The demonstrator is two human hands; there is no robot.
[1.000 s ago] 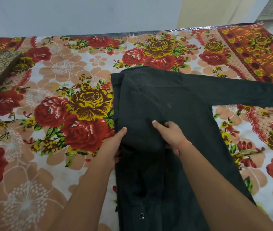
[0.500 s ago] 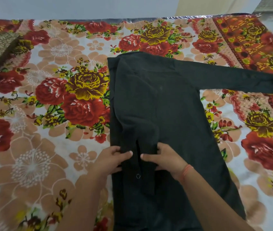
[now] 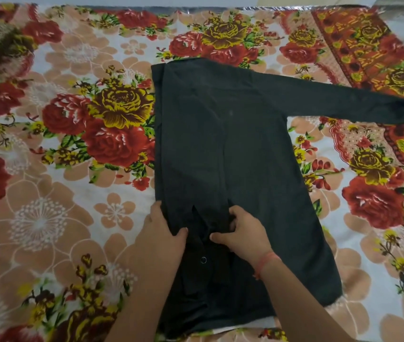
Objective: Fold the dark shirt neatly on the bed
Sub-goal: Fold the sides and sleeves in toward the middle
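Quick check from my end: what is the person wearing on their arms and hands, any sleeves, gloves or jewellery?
Both forearms are bare, with no sleeves or gloves in view. The right hand has a thin orange-red thread band around its wrist. The left hand and its wrist carry nothing. I see no rings or watch.

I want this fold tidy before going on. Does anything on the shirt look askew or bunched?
Yes. The dark shirt has one sleeve still stretched out to the right, unfolded. Between the left hand and right hand the folded-in cloth is bunched and creased.
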